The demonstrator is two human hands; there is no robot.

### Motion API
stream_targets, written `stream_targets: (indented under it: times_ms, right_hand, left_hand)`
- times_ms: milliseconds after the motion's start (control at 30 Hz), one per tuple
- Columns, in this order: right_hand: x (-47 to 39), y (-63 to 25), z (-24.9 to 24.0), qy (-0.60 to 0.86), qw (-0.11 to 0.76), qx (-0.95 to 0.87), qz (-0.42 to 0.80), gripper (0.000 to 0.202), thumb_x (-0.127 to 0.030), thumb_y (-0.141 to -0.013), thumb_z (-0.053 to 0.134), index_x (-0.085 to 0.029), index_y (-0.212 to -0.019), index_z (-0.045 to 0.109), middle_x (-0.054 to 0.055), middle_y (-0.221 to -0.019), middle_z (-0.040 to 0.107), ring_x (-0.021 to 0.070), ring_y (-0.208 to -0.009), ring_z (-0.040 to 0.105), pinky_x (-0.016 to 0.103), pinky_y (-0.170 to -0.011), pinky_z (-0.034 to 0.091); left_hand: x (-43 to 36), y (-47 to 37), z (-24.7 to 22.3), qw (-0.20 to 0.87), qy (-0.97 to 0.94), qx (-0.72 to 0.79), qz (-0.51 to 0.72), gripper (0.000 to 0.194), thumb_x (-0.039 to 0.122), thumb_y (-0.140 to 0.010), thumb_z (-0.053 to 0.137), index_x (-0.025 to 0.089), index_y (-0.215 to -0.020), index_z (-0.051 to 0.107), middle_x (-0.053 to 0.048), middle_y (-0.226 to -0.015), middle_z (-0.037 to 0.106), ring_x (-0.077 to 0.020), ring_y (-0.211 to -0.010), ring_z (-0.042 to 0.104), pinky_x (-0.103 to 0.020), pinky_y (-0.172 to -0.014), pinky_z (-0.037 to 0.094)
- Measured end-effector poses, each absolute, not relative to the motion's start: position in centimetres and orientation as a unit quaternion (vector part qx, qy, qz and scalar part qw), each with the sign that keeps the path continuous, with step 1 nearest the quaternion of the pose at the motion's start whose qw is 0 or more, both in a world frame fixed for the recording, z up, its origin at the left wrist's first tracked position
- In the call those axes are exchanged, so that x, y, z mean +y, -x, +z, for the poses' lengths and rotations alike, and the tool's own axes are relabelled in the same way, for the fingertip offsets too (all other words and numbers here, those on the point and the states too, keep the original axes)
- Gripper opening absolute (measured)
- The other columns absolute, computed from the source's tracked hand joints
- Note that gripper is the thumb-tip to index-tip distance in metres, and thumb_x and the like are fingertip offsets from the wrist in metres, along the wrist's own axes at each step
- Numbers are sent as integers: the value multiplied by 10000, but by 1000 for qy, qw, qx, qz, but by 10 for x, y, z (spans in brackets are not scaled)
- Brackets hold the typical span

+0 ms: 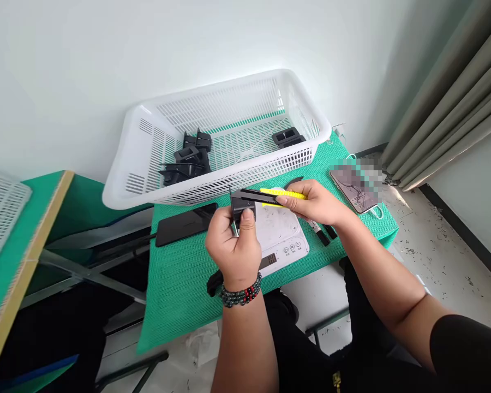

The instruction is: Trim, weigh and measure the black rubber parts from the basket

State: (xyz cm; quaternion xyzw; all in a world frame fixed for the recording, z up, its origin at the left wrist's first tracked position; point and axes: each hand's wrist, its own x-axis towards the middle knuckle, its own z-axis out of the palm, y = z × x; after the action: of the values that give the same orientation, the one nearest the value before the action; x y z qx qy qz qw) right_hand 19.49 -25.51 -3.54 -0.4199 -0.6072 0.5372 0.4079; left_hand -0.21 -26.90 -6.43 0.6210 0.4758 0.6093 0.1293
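My left hand (pixel 234 243), with a beaded bracelet at the wrist, grips a black plastic part (pixel 242 206) above the left side of a white scale (pixel 276 229). In my right hand (pixel 311 203) is a yellow and black utility knife (pixel 270 197), pointing left. Its front end meets or overlaps the top of the black part; whether the blade touches it I cannot tell. The scale's display reads about 0.0. Behind the hands, a white basket (pixel 237 183) holds several black parts, most in its left end and a few at the right.
A dark phone (pixel 184 225) lies left of the scale on the green table (pixel 180 289). Markers (pixel 322 237) lie at the scale's right, and another phone (pixel 349 190) with a white cable lies farther right. A second white basket (pixel 2 210) stands at the far left.
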Motion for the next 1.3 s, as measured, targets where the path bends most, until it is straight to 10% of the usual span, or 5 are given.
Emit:
stream_targets:
  times_ms: [200,1300]
  right_hand:
    - [-248,-198,-40,517,403,-630,415,612,-736,-880,697,-211,-646,485,-50,-618,389,105,-606,343,280,-546,247]
    - [-254,-184,-39,394,408,-594,570,581,-697,-814,794,-203,-659,530,-76,-548,452,74,-485,407,234,-451,309]
  left_hand:
    - [-274,1,-60,112,-702,424,562,203,385,-931,723,208,-837,692,-10,-767,658,-178,-730,603,-309,-695,453]
    - [-277,1,-60,98,-626,528,565,248,428,-953,664,199,-860,667,-18,-758,695,-181,-698,627,-317,-659,485]
